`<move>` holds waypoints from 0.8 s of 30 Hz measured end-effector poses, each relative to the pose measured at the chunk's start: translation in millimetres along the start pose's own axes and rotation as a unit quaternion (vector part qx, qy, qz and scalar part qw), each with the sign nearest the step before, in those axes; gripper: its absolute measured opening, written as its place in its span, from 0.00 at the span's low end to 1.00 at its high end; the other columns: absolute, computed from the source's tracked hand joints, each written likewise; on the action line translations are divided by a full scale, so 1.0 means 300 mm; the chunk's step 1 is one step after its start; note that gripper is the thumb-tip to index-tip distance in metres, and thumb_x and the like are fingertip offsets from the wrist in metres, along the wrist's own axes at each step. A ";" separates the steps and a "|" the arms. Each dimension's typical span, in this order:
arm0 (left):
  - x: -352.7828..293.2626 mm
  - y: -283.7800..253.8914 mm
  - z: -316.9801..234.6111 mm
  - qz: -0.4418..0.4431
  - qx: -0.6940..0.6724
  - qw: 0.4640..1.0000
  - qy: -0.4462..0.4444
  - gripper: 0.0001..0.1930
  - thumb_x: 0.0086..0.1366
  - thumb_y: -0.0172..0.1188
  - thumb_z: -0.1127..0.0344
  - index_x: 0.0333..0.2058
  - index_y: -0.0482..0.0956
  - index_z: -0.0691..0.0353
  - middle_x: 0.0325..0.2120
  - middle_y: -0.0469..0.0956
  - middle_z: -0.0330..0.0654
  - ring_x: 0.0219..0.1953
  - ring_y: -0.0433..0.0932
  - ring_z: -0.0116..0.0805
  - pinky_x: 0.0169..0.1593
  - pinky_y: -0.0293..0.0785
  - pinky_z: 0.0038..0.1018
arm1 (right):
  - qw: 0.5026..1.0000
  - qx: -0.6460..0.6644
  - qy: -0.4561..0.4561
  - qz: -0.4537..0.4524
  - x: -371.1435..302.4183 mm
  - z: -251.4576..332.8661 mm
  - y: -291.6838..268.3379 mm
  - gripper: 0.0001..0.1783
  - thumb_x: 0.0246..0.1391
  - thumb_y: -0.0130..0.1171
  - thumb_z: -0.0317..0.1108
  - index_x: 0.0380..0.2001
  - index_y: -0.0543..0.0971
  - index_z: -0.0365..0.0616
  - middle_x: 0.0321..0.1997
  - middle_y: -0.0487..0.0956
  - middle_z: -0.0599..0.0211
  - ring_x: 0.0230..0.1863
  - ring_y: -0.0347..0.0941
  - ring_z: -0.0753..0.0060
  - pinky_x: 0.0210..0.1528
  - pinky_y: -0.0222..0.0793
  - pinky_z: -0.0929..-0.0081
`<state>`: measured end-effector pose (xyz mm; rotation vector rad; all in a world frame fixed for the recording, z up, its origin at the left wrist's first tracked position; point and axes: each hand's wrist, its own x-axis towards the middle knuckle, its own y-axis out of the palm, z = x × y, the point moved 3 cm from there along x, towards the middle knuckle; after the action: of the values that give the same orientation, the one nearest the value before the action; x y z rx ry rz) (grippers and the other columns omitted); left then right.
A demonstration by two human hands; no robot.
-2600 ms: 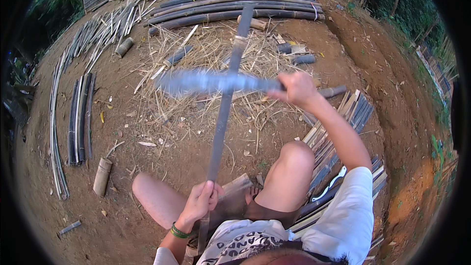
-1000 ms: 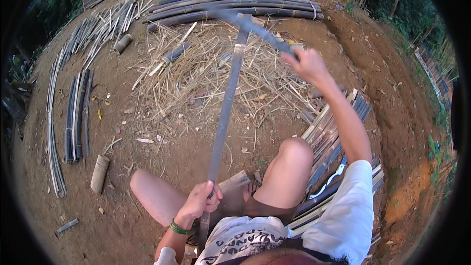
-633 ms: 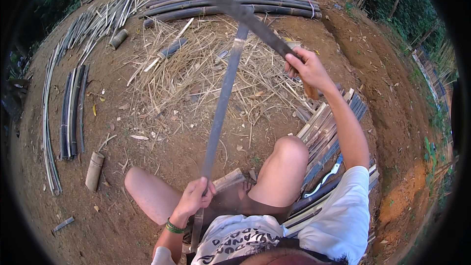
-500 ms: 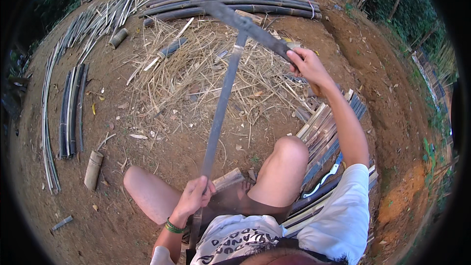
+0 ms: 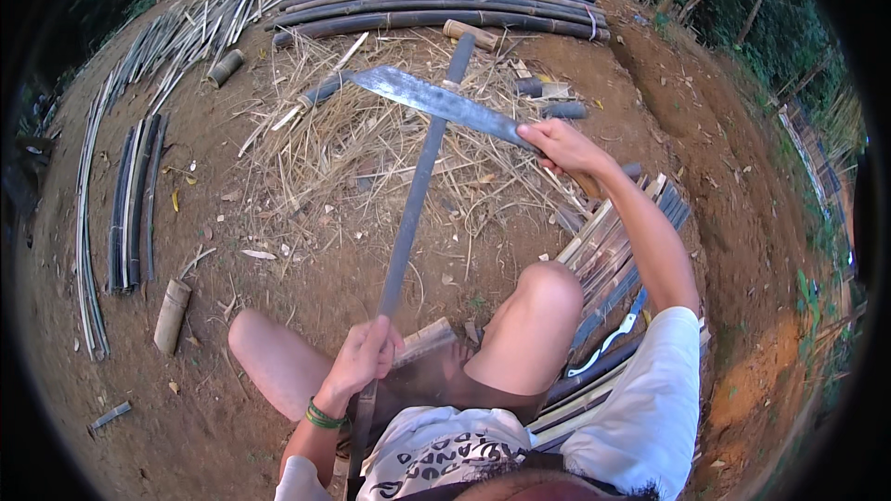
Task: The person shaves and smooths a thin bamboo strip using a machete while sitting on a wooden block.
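My left hand is closed round the lower part of a long dark bamboo strip, which slants up and away between my knees. In my right hand is the handle of a machete. Its broad grey blade points left and crosses over the strip below the strip's far end. Whether the edge touches the strip, I cannot tell. Between my legs lies a short piece of split bamboo, close to my left hand.
Shavings litter the ground ahead. Bamboo poles are stacked beyond them. Split strips and a curved saw with a white handle lie beside my right leg. Bundled dark strips and a bamboo section lie left.
The machete has come down the strip toward me and turned, so its flat now shows bright. My right hand moved slightly left and nearer; my left hand keeps its hold.
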<state>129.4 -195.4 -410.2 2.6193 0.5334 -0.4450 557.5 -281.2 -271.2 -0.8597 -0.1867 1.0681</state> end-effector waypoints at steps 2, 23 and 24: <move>0.013 0.005 0.002 0.005 0.001 1.000 -0.004 0.27 0.79 0.40 0.49 0.30 0.73 0.66 0.12 0.58 0.27 0.13 0.54 0.17 0.16 0.53 0.19 | 0.995 0.075 0.005 -0.063 0.053 -0.080 -0.036 0.27 0.71 0.44 0.58 0.29 0.72 0.46 0.15 0.66 0.79 0.15 0.62 0.84 0.17 0.61 0.77; 0.021 0.004 -0.010 0.043 -0.058 0.997 -0.024 0.26 0.80 0.39 0.49 0.29 0.71 0.63 0.11 0.55 0.27 0.12 0.52 0.17 0.15 0.50 0.19 | 0.989 0.099 -0.004 -0.108 0.101 -0.099 -0.066 0.26 0.70 0.45 0.57 0.30 0.73 0.46 0.16 0.68 0.79 0.16 0.64 0.84 0.18 0.60 0.80; 0.012 -0.008 0.002 0.055 -0.082 0.994 -0.037 0.26 0.80 0.39 0.49 0.29 0.71 0.63 0.11 0.54 0.26 0.11 0.52 0.17 0.15 0.49 0.19 | 0.993 0.074 0.009 -0.090 0.095 -0.089 -0.057 0.26 0.71 0.45 0.57 0.30 0.73 0.46 0.16 0.68 0.79 0.16 0.64 0.84 0.18 0.61 0.79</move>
<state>131.4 -192.5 -413.1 2.4496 0.3820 -0.4419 597.5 -275.0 -284.7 -0.7054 -0.1652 0.8934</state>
